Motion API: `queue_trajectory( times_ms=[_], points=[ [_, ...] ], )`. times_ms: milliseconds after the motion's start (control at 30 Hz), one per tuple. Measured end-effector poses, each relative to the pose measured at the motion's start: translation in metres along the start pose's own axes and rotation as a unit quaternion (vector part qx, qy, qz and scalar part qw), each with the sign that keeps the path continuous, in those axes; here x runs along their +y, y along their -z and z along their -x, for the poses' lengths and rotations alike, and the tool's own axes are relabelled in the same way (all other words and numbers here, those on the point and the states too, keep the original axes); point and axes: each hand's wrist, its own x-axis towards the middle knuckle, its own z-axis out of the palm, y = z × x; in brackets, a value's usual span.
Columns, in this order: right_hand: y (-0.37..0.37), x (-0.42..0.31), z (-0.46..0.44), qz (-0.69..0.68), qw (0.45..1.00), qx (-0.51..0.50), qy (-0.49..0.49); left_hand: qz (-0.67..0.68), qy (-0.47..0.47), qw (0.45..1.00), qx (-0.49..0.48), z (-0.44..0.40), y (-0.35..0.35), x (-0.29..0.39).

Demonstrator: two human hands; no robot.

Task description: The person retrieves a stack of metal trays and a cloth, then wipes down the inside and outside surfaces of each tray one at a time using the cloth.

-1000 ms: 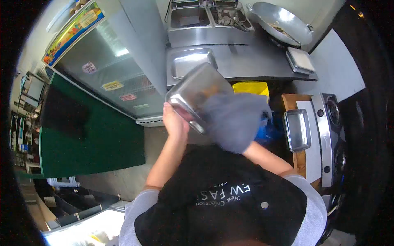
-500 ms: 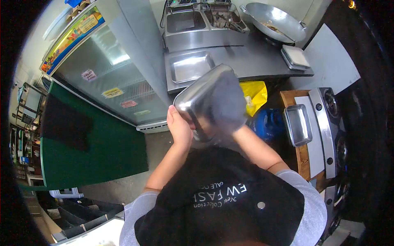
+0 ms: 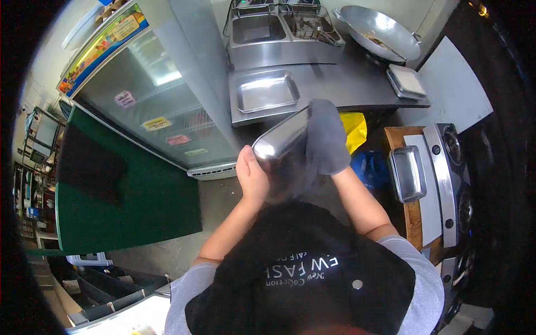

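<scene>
A shiny stainless steel pan (image 3: 279, 138) is held up in front of my chest, tilted so that one long side faces me. My left hand (image 3: 252, 176) grips its left end, with the thumb on the outer wall and the other fingers mostly hidden. A grey cloth (image 3: 328, 134) lies over the pan's right end. My right hand (image 3: 337, 171) is almost wholly covered by this cloth and presses it against the metal, so its fingers do not show.
A similar pan (image 3: 269, 96) rests on the steel counter (image 3: 329, 84), near the fryer (image 3: 259, 30) and wok (image 3: 379, 33). Another steel pan (image 3: 408, 174) sits right, beside the gas stove (image 3: 444, 173). A glass-door fridge (image 3: 162, 106) and green panel (image 3: 128, 206) stand left.
The pan has tipped to a more edge-on angle. My right hand and the cloth have shifted from its broad face toward its right end. My left hand keeps its hold.
</scene>
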Motion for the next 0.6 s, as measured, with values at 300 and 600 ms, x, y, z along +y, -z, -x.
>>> queue_trajectory(
  times_ms=[300,600],
  points=[
    [0.058,-0.067,-0.007,-0.049,0.954,-0.273,0.113,-0.316,-0.322,0.886,-0.108,-0.006,-0.01,-0.026],
    [0.037,0.028,0.018,0.073,0.943,-0.315,0.081,-0.297,-0.298,0.902,-0.097,0.007,-0.014,0.007]
  ],
)
